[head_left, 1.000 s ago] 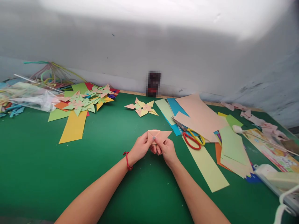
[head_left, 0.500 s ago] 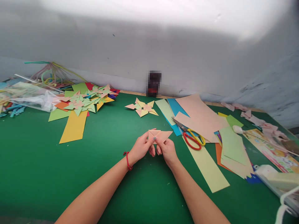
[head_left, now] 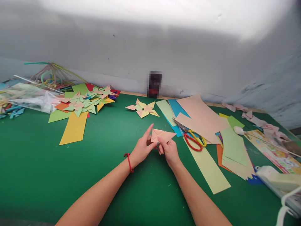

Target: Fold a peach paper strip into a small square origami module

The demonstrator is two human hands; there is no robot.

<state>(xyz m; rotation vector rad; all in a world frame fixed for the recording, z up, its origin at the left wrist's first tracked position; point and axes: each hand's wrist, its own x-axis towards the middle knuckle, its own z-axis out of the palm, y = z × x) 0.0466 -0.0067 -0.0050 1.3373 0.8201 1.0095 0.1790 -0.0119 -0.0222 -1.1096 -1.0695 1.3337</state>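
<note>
A folded piece of pale pink paper, pointed at its right end and creased at its left, is held above the green table. My right hand is closed on its lower edge, thumb in front and fingers curled behind. Beside the paper's left end, my left hand has its index finger stretched upward and apart from the thumb. The left thumb tip touches the bottom edge near my right thumb. Part of my left fingers is hidden. Beyond my hands lies a pink and yellow folded-paper star.
Scissors with red and yellow handles lie on coloured paper sheets at right. Several folded stars and a yellow strip are at left, beside a clear plastic bag. A wall stands behind the table.
The folded paper has shifted slightly right and tilted in my right hand. My left index finger has lifted upward, and the left thumb has slid down to the paper's lower edge.
</note>
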